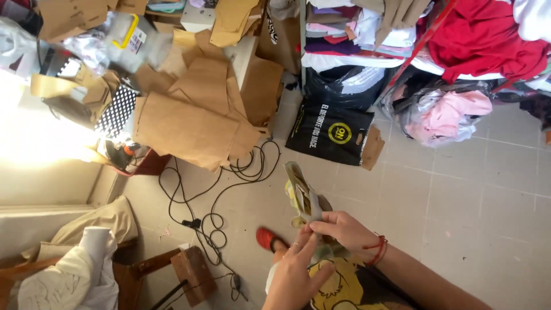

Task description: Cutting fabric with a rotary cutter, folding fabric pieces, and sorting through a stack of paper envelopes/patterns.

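A black plastic bag [333, 133] with a round yellow mark and pale lettering stands on the tiled floor [470, 195], up and beyond the hands. To its right sits a clear bag [445, 115] stuffed with pink cloth, and above both is a shelf [356, 34] of folded fabric with a red heap [482, 34] spilling over it. Far to the upper left of the hands, brown paper pieces [195, 109] lie piled, with a clear package [123, 37] bearing a yellow strip and a small white label behind them. A black cable [215, 195] loops across the floor just left of the hands.

The right hand [344, 229], a red cord at its wrist, is closed around the lower end of a folded strip of yellowish patterned cloth [304, 195], which rises up and away from the fingers. The left hand [295, 275], just below, has its fingers stretched out, its fingertips touching the same cloth beside the right thumb; it grips nothing firmly.
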